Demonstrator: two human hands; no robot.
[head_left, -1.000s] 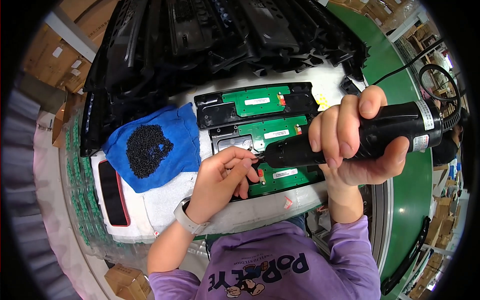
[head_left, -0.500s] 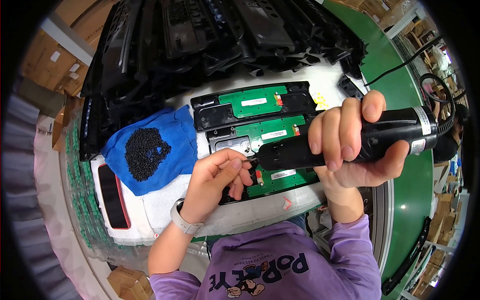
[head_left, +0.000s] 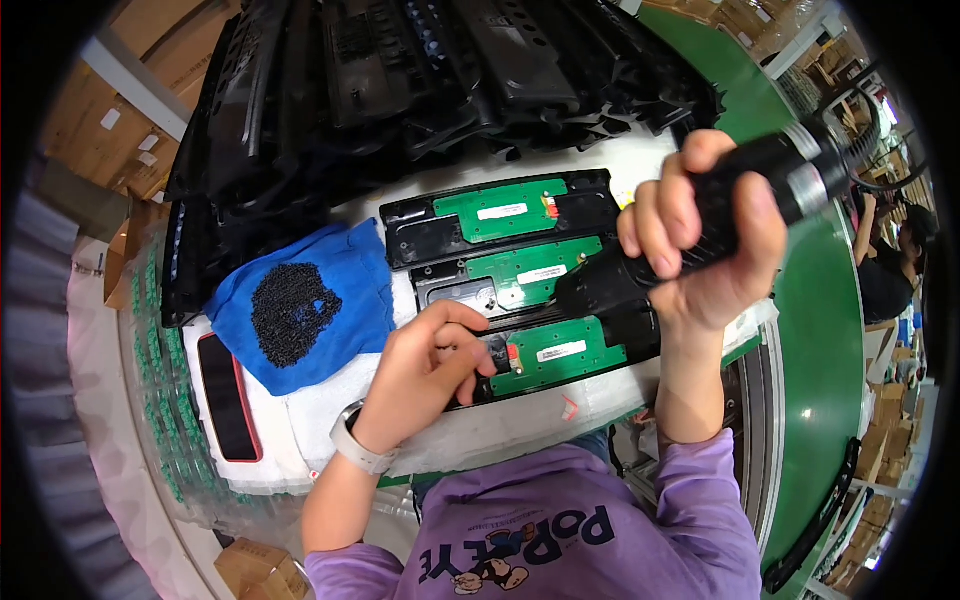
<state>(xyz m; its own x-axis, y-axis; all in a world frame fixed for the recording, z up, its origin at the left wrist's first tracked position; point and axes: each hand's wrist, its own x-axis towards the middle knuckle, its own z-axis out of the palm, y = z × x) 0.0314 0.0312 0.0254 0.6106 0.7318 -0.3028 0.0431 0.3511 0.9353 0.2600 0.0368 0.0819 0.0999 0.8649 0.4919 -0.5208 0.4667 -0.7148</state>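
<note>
My right hand (head_left: 700, 285) is wrapped round a black electric screwdriver (head_left: 790, 180), tilted so its narrow end points down and left over the middle panel. Its tip is hard to make out against the dark plastic. My left hand (head_left: 415, 372) has its fingers curled together at the left end of the nearest black plastic panel (head_left: 640, 328); whatever they pinch is hidden. That panel carries a green circuit board (head_left: 585, 338) with a white label and a red-and-white connector. Beyond it lie a middle panel (head_left: 450, 292) and a far panel (head_left: 425, 238), each with a similar board.
Left of the panels, a blue cloth (head_left: 360, 270) bears a heap of tiny black screw-like pieces (head_left: 285, 325). A red-edged phone (head_left: 228, 400) lies beside it. Large black plastic housings (head_left: 400, 110) are stacked at the back. The screwdriver's cable (head_left: 865, 140) runs off to the right.
The screwdriver has moved away from my left fingers and tilted, its rear end rising. My left hand has dropped slightly towards the nearest panel's left end, leaving more of that board visible.
</note>
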